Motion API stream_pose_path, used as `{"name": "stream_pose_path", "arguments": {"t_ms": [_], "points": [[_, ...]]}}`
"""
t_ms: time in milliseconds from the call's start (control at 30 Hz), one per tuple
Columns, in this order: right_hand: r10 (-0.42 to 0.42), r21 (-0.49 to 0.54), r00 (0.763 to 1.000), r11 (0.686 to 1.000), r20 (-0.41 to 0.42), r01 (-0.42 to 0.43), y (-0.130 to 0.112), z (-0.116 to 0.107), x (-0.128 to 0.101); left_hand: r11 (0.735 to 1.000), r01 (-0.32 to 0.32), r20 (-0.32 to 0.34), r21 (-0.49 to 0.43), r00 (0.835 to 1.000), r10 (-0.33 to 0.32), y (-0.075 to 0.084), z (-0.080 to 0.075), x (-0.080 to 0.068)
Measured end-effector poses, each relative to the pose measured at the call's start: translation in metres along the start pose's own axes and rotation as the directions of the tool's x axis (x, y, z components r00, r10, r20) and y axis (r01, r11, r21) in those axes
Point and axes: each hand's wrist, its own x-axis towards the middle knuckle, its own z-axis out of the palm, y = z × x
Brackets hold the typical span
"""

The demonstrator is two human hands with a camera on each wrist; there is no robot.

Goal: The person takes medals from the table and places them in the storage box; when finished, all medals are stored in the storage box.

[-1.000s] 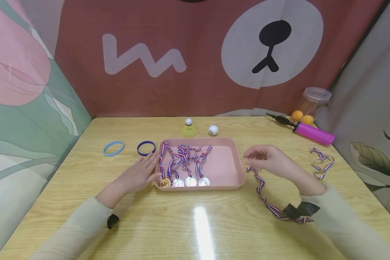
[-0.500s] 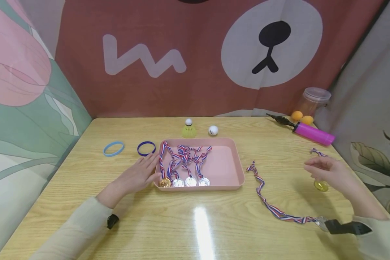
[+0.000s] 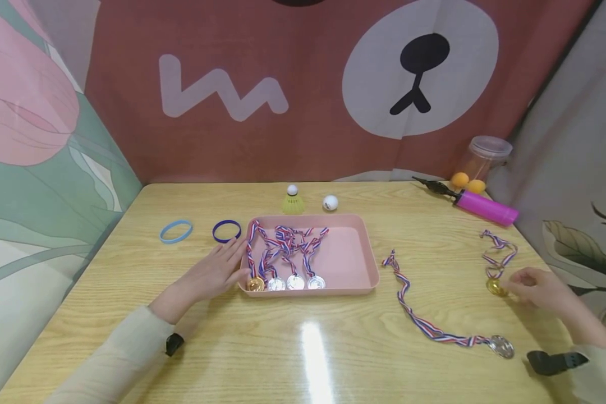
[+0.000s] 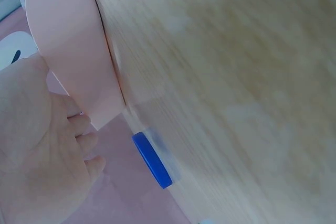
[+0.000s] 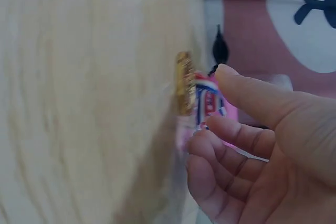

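My left hand (image 3: 213,272) rests with fairly straight fingers against the left rim of a pink tray (image 3: 350,292). Inside the tray lie a gold medal (image 3: 255,284) and several silver medals (image 3: 295,282) on striped ribbons. At the right, the fingertips of my right hand (image 3: 540,289) are right at the edge of another gold medal (image 3: 496,287), whose red, white and blue ribbon (image 3: 505,259) trails up the table. The right wrist view shows a gap between thumb and forefinger, with this gold medal (image 5: 185,83) just beyond them. A silver medal (image 3: 501,347) with its ribbon lies nearer the front.
A light blue wristband (image 3: 176,231) and a dark blue one (image 3: 226,231) lie left of the tray. Behind it stand a yellow shuttlecock (image 3: 293,201) and a white ball (image 3: 330,202). At the back right are a pink hand pump (image 3: 487,207), orange balls (image 3: 459,179) and a clear jar (image 3: 489,151).
My right hand has moved from beside the tray, away from the silver medal's ribbon, rightward to the gold medal at the far right. The left hand has stayed at the tray.
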Motion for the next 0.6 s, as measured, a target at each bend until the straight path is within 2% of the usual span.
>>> {"name": "stream_pose_path", "arguments": {"t_ms": [233, 600], "points": [[0.046, -0.064, 0.998, 0.997, 0.053, -0.042, 0.001, 0.006, 0.01, 1.0, -0.006, -0.001, -0.003, 1.0, 0.006, -0.001, 0.001, -0.001], [0.023, -0.002, 0.993, 1.0, 0.119, -0.023, -0.002, 0.007, 0.013, 1.0, -0.004, 0.001, -0.002, 1.0, 0.004, -0.002, 0.001, 0.0]]}}
